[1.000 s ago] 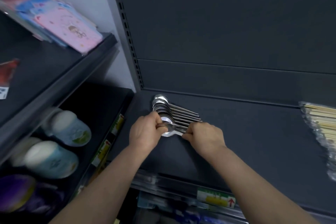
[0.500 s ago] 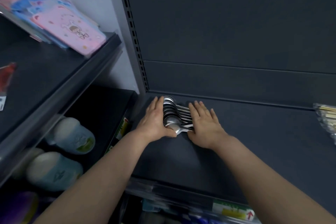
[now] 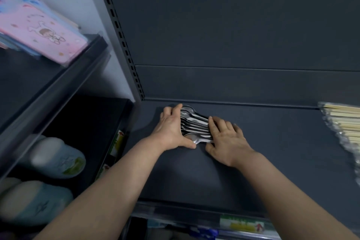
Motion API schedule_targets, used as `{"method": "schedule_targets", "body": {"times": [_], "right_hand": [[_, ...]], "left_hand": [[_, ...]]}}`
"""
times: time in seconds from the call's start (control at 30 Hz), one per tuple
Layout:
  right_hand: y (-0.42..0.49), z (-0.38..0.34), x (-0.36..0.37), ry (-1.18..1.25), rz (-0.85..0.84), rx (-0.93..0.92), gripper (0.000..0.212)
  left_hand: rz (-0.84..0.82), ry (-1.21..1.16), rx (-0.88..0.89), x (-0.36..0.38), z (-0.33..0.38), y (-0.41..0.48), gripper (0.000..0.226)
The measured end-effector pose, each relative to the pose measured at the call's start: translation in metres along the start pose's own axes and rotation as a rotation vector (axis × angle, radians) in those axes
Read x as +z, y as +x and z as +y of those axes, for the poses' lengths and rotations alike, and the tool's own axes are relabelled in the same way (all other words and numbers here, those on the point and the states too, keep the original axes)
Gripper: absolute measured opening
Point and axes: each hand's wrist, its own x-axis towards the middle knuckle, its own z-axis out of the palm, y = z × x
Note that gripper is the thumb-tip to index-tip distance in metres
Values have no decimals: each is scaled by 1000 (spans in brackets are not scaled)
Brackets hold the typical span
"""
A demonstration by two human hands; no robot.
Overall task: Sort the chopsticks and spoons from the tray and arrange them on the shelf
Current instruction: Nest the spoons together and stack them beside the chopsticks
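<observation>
Several steel spoons (image 3: 192, 125) lie in an overlapping row at the back left of the dark shelf (image 3: 272, 152), bowls to the left, handles to the right. My left hand (image 3: 171, 128) presses flat against the bowl side of the row, thumb by the nearest spoon. My right hand (image 3: 224, 139) lies flat over the handle ends, fingers straight. Wrapped wooden chopsticks (image 3: 346, 124) lie in a stack at the shelf's right edge. No tray is in view.
A slotted upright (image 3: 120, 35) borders the shelf on the left. The neighbouring unit holds pink and blue packets (image 3: 39, 27) above and pale slippers (image 3: 56, 158) below. Price labels (image 3: 241, 225) line the shelf's front rail.
A second ago both hands pinched the nearest spoon; they then flattened against the two sides of the row. The spoons are now squeezed into a tighter row.
</observation>
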Motion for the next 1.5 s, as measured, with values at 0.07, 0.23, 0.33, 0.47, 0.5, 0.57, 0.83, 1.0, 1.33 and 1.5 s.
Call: {"method": "schedule_targets", "body": {"times": [0.07,0.23,0.33,0.47,0.5,0.57,0.83,1.0,1.33,1.5], "right_hand": [[-6,15,-1,19,-15,29,83],[-19,39,1,67,-32,61,88],[-27,46,4,104,-18,42,85],[-33,48,6,118,2,1,80],[-34,48,5,126,6,-6,77],[-34,50,4,136,21,-17,75],[-30,49,0,208,31,20,93],[-25,41,4,181,135,102,85],[-30,38,6,213,219,117,45],[-39,40,16,198,281,116,45]], "left_hand": [[5,-46,17,12,15,0,137],[20,-194,48,42,49,-1,138],[41,-230,59,48,55,-4,138],[-12,-221,70,47,53,-11,148],[-31,-203,69,46,52,-11,151],[-39,-170,61,41,52,-8,154],[-84,-137,46,30,46,-3,133],[46,-67,47,29,42,-9,94],[209,-60,103,40,37,-28,40],[232,-46,108,44,41,-33,37]]}}
